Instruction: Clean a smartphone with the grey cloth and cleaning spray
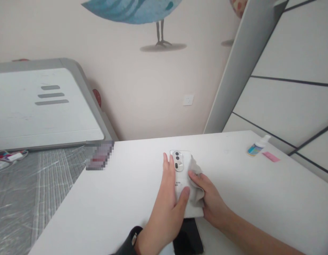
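a white bench [259, 198] carries a white phone [179, 166] lying back-up near its middle; a dark phone [189, 241] at the near edge; a small spray bottle [257, 146] and pink slip [270, 156] far right.
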Demonstrator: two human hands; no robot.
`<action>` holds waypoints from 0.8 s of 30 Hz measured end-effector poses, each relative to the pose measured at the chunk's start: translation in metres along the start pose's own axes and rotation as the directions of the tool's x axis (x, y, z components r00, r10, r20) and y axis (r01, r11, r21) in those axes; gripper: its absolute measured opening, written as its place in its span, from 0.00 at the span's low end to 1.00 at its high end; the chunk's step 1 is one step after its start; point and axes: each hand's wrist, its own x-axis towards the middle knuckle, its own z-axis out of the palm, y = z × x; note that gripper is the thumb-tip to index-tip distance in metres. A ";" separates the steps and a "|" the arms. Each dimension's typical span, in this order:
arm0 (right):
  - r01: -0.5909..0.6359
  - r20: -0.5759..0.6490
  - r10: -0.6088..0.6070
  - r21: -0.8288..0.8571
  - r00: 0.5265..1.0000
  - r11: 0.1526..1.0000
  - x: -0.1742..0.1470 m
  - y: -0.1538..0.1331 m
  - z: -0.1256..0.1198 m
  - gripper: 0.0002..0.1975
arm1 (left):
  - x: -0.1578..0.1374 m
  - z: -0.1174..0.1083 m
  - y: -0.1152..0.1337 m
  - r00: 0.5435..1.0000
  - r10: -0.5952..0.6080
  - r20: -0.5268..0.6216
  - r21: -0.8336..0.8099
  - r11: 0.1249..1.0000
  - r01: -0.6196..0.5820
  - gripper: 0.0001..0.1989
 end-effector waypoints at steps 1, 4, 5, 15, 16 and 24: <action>-0.020 -0.012 0.020 0.006 1.000 1.000 0.001 0.000 0.000 0.22 | 0.000 -0.001 -0.002 0.999 -0.035 -0.033 -0.042 0.999 0.034 0.41; -0.062 -0.027 0.062 0.017 0.998 0.998 0.003 0.002 0.000 0.25 | 0.002 0.002 -0.011 0.978 -0.210 -0.014 -0.209 0.957 0.203 0.48; -0.061 -0.014 0.061 0.011 0.998 0.998 0.003 0.003 0.000 0.26 | 0.002 0.003 -0.014 0.969 -0.246 0.022 -0.249 0.937 0.244 0.49; -0.072 0.009 0.072 0.044 0.997 0.996 0.004 -0.005 0.000 0.29 | -0.006 0.004 -0.031 0.903 -0.389 0.183 -0.228 0.877 0.424 0.38; -0.063 0.015 0.063 0.020 0.998 0.998 0.004 -0.008 -0.001 0.29 | -0.007 0.003 -0.030 0.891 -0.412 0.193 -0.231 0.863 0.449 0.32; 0.152 0.190 -0.139 -0.053 0.972 0.987 0.021 -0.012 -0.013 0.32 | -0.006 -0.004 -0.016 0.803 -0.521 0.292 -0.201 0.787 0.583 0.31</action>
